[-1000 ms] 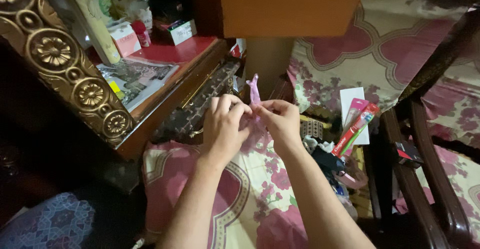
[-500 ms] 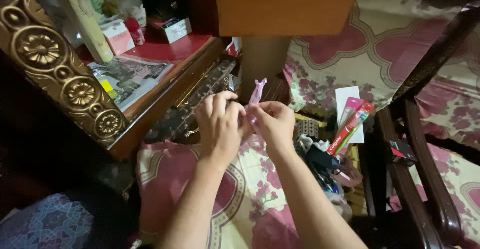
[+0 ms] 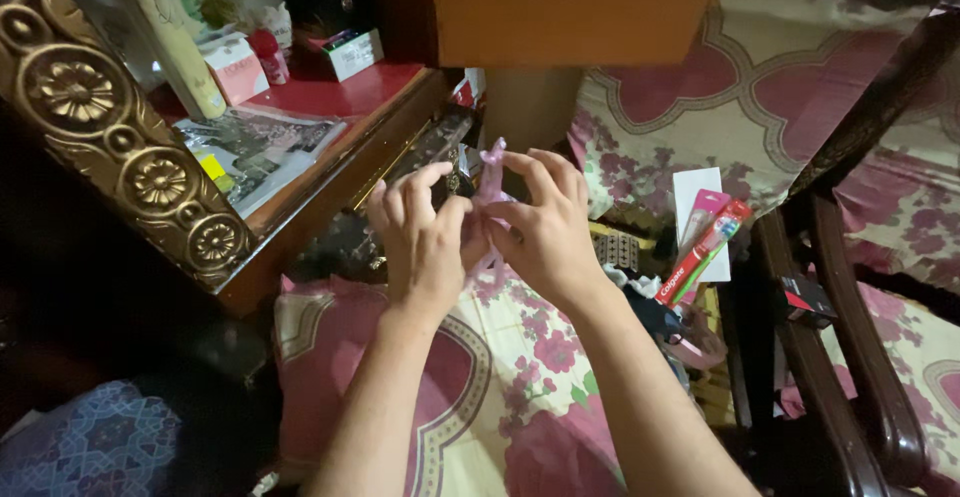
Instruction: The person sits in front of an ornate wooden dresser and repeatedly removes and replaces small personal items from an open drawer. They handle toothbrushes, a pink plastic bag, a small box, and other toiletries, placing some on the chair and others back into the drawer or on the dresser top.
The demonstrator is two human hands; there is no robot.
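Both my hands hold a small pink plastic clip-like item (image 3: 490,179) above a floral bedsheet (image 3: 520,357). My left hand (image 3: 420,237) pinches its lower part from the left. My right hand (image 3: 545,227) grips it from the right, with the fingers curled over its top. The forked upper end of the pink item sticks up between my fingertips. Its lower part is hidden behind my fingers.
A red-topped wooden dresser (image 3: 340,97) with bottles, small boxes and a paper stands at the left, beside an ornate gold frame (image 3: 130,147). A packaged toothbrush (image 3: 705,247) and small clutter lie to the right. A dark wooden chair arm (image 3: 850,337) runs along the right.
My hands have lifted slightly and turned the pink item; my right fingers now close over its top, and the view has shifted a little.
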